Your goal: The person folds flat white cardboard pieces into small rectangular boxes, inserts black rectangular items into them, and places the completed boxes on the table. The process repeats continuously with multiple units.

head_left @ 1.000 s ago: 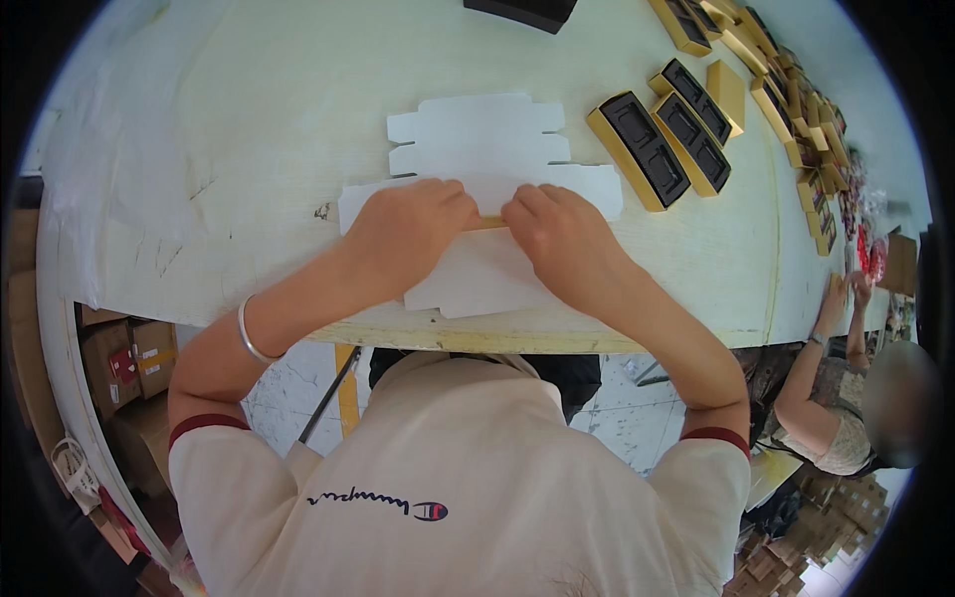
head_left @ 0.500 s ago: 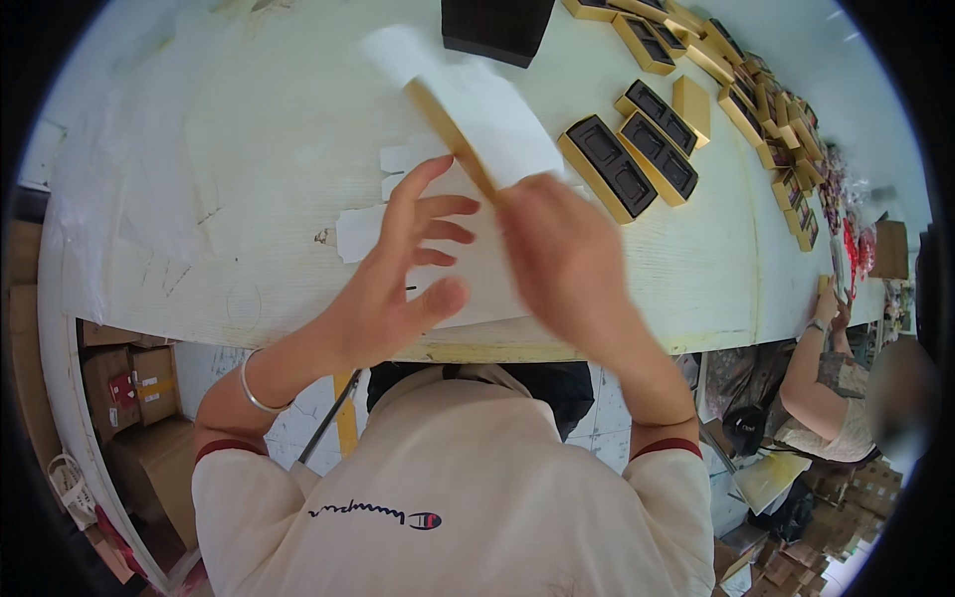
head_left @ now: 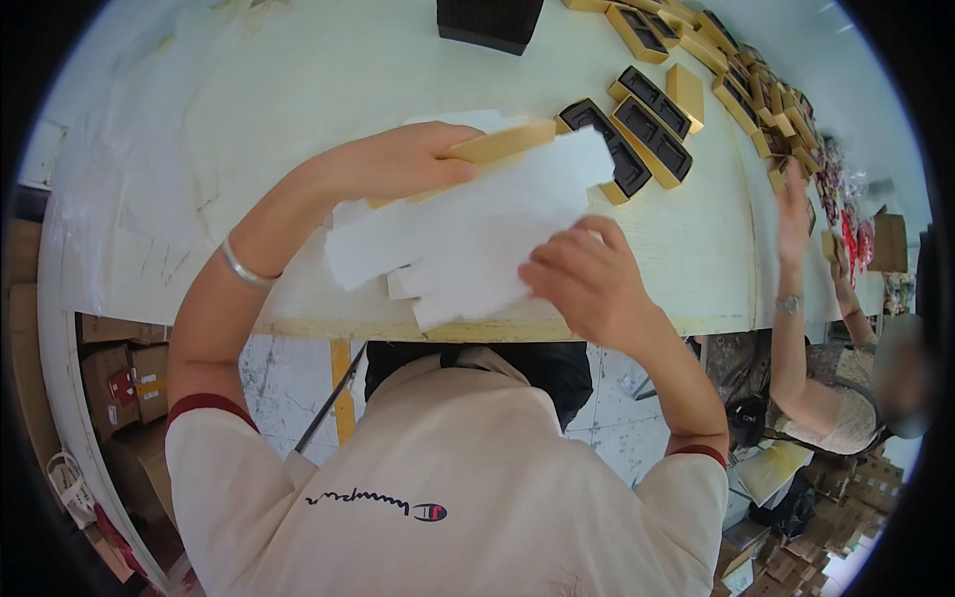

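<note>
A white cardboard box blank (head_left: 487, 224) with a folded gold side is held over the table in front of me. My left hand (head_left: 398, 161) grips it at the far left, its fingers and thumb closed about the gold strip. At the near right edge of the cardboard is my right hand (head_left: 587, 274), fingers loosely bent and apart, slightly blurred. Its fingertips are at the white edge; whether they touch it I cannot tell. Just right of the blank lie gold boxes with black moulded trays, one of them a tray box (head_left: 629, 171) partly covered by the cardboard.
A dark box (head_left: 487, 22) stands at the table's far edge. Many gold boxes (head_left: 771, 104) line the right side. A co-worker's raised hand (head_left: 793, 214) is at the table on the right. Brown cartons (head_left: 111, 383) are stored under the table at left.
The box blank has turned and come lower, its white side spread toward me. My left hand has closed on its gold side; my right hand has let go and moved down right.
</note>
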Motion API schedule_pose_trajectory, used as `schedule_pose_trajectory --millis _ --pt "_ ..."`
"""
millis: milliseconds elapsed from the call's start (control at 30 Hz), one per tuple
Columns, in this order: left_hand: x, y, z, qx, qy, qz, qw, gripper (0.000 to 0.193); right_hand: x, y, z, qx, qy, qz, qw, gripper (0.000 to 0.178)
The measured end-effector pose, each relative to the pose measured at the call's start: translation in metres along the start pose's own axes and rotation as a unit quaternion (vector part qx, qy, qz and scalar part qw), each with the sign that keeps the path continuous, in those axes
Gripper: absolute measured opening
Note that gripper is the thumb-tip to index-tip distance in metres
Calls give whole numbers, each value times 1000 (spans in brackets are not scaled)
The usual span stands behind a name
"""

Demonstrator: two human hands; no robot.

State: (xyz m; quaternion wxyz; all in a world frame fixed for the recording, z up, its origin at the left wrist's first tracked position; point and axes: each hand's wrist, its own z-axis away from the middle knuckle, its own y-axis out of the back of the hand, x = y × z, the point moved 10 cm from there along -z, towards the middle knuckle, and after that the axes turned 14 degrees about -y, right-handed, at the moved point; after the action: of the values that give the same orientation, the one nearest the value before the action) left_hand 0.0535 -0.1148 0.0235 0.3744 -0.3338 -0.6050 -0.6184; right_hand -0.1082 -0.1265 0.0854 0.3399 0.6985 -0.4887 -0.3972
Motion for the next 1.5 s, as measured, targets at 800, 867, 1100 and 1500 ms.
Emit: schedule_pose_trajectory --millis 800,867,1100,1500 --pt "36 -58 50 105 -275 -468 833 13 26 -56 -24 -99 -80 79 989 16" --pt "42 -57 47 116 -297 -474 821 7 36 -71 -19 -142 -104 71 982 13" --pt "2 -30 26 128 -116 -389 905 9 78 -91 -51 -235 -225 -104 940 9" --pt "-13 21 10 67 -31 -224 972 23 -9 -75 -40 -27 -78 152 985 31"
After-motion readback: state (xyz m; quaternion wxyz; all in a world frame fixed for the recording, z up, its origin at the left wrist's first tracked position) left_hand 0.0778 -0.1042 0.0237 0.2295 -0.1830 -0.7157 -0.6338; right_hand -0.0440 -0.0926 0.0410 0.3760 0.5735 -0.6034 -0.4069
